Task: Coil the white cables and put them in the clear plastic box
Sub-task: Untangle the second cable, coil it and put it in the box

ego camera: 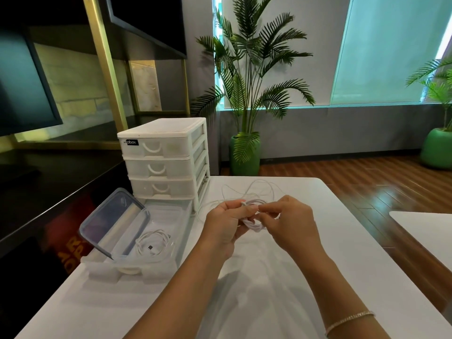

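At frame centre the left hand and right hand each pinch a small coil of white cable, fingers curled round it; keep loops even and feed slack gently from the loose length trailing beyond; at lower left, the open clear box holds one coiled cable.

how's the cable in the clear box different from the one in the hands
The cable in the box lies fully coiled and untouched; the cable in the hands is only partly coiled, its loose end trailing across the table. The left hand and right hand grip it above the table. Both are white.
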`<state>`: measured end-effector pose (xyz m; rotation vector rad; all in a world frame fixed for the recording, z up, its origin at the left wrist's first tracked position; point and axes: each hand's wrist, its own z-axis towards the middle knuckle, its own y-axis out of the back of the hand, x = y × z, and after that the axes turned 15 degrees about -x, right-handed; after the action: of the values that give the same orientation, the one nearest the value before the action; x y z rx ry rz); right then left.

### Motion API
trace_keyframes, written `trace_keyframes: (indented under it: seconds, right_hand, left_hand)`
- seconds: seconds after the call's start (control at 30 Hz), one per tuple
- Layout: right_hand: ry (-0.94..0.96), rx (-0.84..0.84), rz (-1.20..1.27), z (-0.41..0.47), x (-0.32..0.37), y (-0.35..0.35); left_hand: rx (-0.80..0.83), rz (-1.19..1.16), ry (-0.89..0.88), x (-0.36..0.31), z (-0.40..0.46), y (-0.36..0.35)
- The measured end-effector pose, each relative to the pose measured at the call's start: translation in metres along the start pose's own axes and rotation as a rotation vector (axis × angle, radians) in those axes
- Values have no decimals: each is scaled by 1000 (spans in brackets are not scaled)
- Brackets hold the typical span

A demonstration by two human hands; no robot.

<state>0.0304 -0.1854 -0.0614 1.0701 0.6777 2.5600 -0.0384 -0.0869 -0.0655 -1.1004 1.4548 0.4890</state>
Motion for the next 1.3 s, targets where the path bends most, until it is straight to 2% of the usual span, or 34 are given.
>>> trace_keyframes:
  seconds: [0.1, 0.17, 0.23, 0.37, 0.57, 0.8, 0.87, 0.97, 1.03, 1.2, 1.3]
  right_hand:
    - [2, -1, 2, 1, 0, -1]
    - [-32, 40, 39, 3, -1, 1]
    - [-118, 138, 112, 5, -1, 3]
    - [-410, 348, 295, 8, 3, 11]
    - [-579, 395, 403, 10, 3, 14]
    - [-720, 323, 620, 14, -5, 23]
    - [-744, 263, 638, 18, -10, 27]
    - [-681, 170, 533, 20, -15, 24]
    - [-646, 105, 483, 19, -15, 21]
    - [-602, 87, 481, 15, -9, 11]
    - [-598, 96, 474, 10, -4, 2]
  left_hand:
    - [93, -36, -4, -1, -1, 1]
    - [113, 10, -72, -1, 1, 2]
    - [96, 141, -203, -2, 2, 4]
    - [72, 339, -434, -6, 3, 8]
    - [55, 465, -543, -3, 7, 10]
    - [22, 487, -538, -5, 13, 15]
    - [20, 451, -454, -8, 15, 19]
    - [147, 358, -247, -13, 12, 22]
    - [239, 372, -183, -14, 8, 21]
    - [360, 293, -165, -16, 2, 20]
    - [332, 255, -224, -14, 0, 18]
